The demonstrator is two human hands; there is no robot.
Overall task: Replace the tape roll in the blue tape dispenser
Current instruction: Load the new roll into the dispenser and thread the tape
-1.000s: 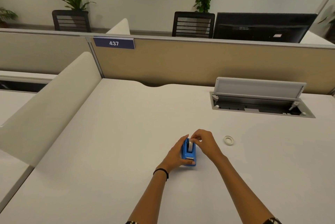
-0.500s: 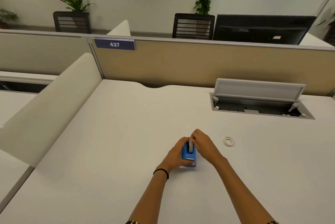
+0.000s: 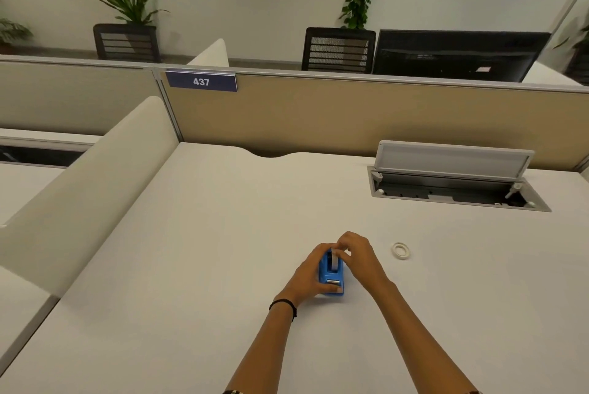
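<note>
Blue tape dispenser [image 3: 331, 273] braced by left hand [image 3: 308, 275] clasped around it; tape roll [image 3: 334, 258] inside pinched by right hand [image 3: 358, 255]; spare ring [image 3: 400, 250] parked right of dispenser.

L hand [image 3: 307, 275] grips blue dispenser [image 3: 331, 275] on desk [image 3: 191, 266]; R hand [image 3: 358, 255] fingers on tape roll [image 3: 334, 260]; spare ring [image 3: 401, 250] near.

The only writing that can be read is the number "437", in white figures on a dark blue sign [image 3: 201, 81] fixed at the top edge of the tan partition [image 3: 318, 119] behind the table. A small pale label [image 3: 483, 69] on the back of the black monitor [image 3: 459, 56] is too small to read.
</note>
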